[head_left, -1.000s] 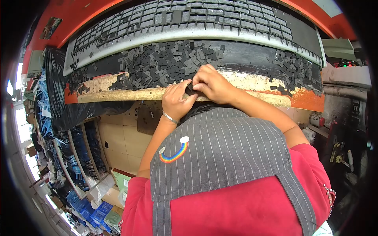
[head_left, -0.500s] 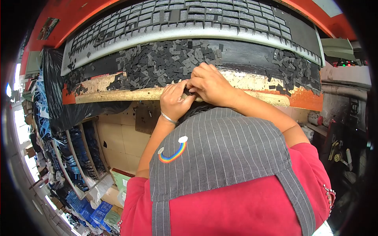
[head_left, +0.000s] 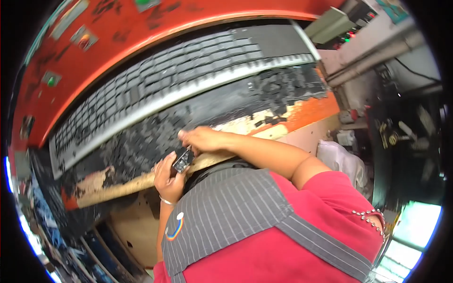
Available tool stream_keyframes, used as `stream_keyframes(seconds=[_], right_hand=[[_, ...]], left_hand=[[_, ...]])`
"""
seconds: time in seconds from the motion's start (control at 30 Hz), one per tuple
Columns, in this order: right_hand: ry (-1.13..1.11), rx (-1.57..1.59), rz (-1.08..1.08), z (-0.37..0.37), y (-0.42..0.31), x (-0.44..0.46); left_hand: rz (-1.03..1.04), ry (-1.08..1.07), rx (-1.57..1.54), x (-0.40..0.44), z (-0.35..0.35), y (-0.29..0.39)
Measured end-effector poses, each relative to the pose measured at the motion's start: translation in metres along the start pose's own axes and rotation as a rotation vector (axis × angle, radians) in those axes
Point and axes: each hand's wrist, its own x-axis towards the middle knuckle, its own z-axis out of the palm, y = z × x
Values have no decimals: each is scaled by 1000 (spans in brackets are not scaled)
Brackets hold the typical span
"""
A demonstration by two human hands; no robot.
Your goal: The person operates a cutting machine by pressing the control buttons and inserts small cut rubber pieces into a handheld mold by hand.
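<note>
My left hand (head_left: 168,180) is closed around a small stack of dark rectangular pieces (head_left: 183,162) at the front edge of the bench. Its thumb and fingers lie on either side of the stack. Just above and to the right is my right hand (head_left: 205,139), its fingers curled together close to the top of the stack. Blur hides what lies between those fingers. A heap of loose black flat pieces (head_left: 137,144) spreads behind and to the left of both hands.
Behind the heap runs a black grid sheet (head_left: 174,63) with a pale front rail (head_left: 188,95). Another pile of black pieces (head_left: 278,87) lies to the right. A worn wooden strip (head_left: 236,154) edges the red bench. A black bag (head_left: 61,212) hangs at the left.
The view has turned and shifted, so the bench now slants. My hands have moved slightly apart, and the stack in my left hand has come into sight.
</note>
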Motion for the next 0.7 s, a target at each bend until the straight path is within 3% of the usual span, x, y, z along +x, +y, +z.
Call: stream_keyframes(seconds=[0.07, 0.1, 0.2, 0.23, 0.3, 0.37, 0.4, 0.47, 0.53, 0.63, 0.7], right_hand=[[-210, 345, 233, -19, -21, -30], [-206, 556, 142, -24, -9, -30], [-209, 489, 101, -61, 1, -47], [-220, 373, 94, -85, -6, -56], [16, 58, -43, -135, -11, -61], [325, 59, -49, -196, 6, -44], [611, -260, -240, -229, 17, -33], [866, -376, -206, -289, 19, -16], [942, -438, -307, -337, 30, 2], [784, -477, -348, -368, 37, 21], [796, -594, -358, -377, 46, 22]], left_hand=[[96, -58, -3, 15, 15, 7], [125, -84, 15, 22, 26, 9], [33, -97, -20, 33, 56, 20], [-80, -144, -2, 37, 60, 29], [-128, -142, 63, 39, 65, 31], [-127, -164, 153, 39, 65, 31], [-118, -170, 183, 38, 67, 31], [-115, -165, 240, 37, 68, 31], [-123, -139, 292, 38, 71, 31], [-127, -97, 311, 39, 73, 32], [-116, -63, 328, 39, 76, 32]])
